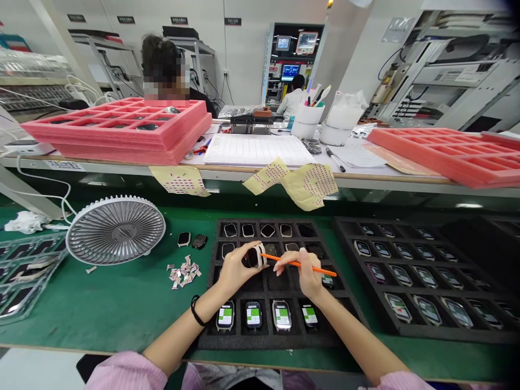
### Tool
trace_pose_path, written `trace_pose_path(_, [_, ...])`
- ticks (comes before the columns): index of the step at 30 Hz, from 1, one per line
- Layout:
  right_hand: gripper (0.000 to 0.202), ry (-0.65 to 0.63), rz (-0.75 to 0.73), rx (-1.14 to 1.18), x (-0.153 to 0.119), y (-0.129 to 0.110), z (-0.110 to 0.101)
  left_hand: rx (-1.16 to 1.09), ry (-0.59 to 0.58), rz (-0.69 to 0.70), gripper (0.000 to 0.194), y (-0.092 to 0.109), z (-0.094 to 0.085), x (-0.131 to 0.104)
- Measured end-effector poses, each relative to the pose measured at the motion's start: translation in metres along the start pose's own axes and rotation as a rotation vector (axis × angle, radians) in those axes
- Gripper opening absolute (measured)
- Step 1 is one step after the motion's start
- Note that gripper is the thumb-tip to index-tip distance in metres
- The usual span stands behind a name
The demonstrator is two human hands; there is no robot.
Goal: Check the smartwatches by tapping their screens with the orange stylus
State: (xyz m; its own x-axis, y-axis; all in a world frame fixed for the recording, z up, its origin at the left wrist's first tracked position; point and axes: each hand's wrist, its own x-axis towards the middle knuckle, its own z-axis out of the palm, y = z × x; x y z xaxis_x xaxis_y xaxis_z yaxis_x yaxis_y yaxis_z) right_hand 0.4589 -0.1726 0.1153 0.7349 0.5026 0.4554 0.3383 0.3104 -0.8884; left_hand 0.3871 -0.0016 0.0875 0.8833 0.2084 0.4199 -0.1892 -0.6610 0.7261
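Pinched in my left hand (235, 269) is a smartwatch case (255, 257) with a pale frame, held on edge above a black foam tray (239, 342). My right hand (305, 273) grips a thin orange stick (323, 270), whose far tip meets the side of the watch. What kind of tool the stick is, I cannot make out. Watches sit in the tray's compartments around both hands; in the nearest row several have lit green-and-white screens, such as this watch (281, 316). Screens in the far row are dark.
Left of the tray lie two loose watches (184, 239) and a pile of small pale strips (184, 273). A round fan (117, 230) stands further left. Another foam tray of watches (410, 327) is at right. Pink foam trays (134, 149) rest on the shelf, with a person behind.
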Motion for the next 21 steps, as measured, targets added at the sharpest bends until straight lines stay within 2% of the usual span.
trace_pose_path(2, [0.058,0.048,-0.025,-0.028,0.001,0.001,-0.004,0.026,0.013,0.013,0.048,0.000,0.000,0.000])
trace_pose_path(4, [0.055,0.117,0.012,-0.069,0.003,0.003,-0.006,0.045,0.036,0.038,0.045,0.001,0.000,0.001])
trace_pose_path(6, [0.043,0.130,0.118,-0.113,0.006,0.006,-0.004,0.056,0.068,0.068,0.042,0.001,0.000,0.001])
trace_pose_path(8, [0.031,0.072,0.240,-0.106,0.007,0.011,0.001,0.073,0.085,0.093,0.040,0.001,0.001,0.001])
trace_pose_path(11, [0.043,-0.050,0.375,-0.029,0.007,0.019,0.011,0.115,0.081,0.121,0.038,0.001,0.002,0.000])
trace_pose_path(13, [0.048,-0.087,0.416,0.000,0.006,0.023,0.016,0.122,0.072,0.136,0.037,0.002,0.003,-0.001])
trace_pose_path(21, [0.049,-0.015,0.470,0.138,0.007,0.024,0.010,-0.013,0.040,0.181,0.049,0.007,0.002,0.000])
